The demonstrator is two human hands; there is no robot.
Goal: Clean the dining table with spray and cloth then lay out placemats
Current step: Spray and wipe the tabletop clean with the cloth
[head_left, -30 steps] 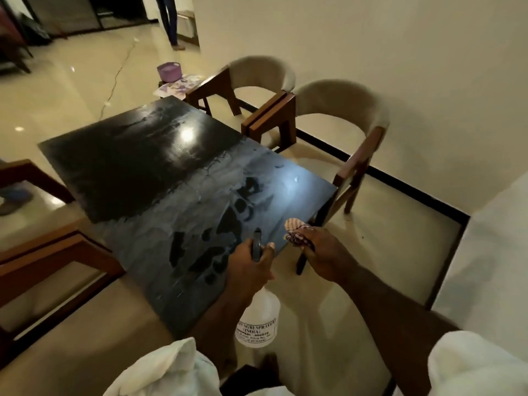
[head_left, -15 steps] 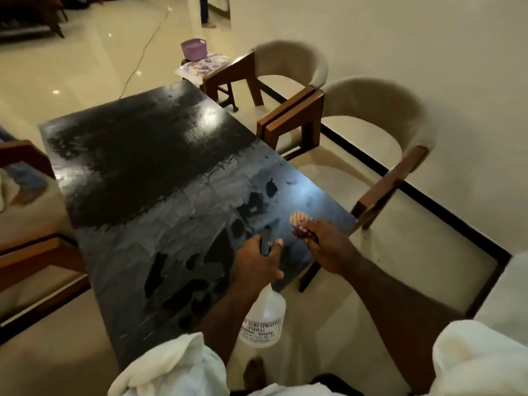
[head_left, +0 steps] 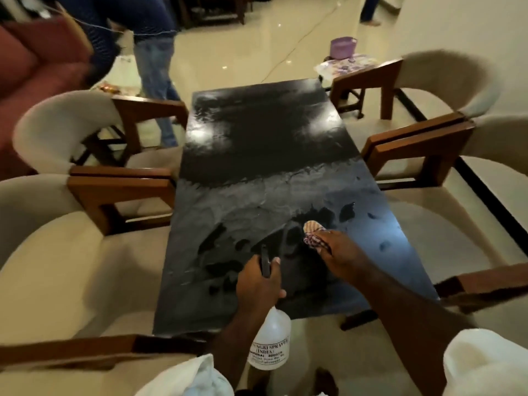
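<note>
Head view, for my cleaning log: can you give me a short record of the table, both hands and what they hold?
table: dark top, wet streaks and patches on near half
left hand: grips spray bottle by its trigger head
right hand: holds checked cloth over near right of table
seating: cream chairs with wooden arms, both sides
far end: purple basket on a patterned sheet

One wide-angle head-worn view looks forward and down from the near short end of the dark counter (head_left: pixel 265 144), close above it, lengthwise toward the far floor (head_left: pixel 257 52).
</note>
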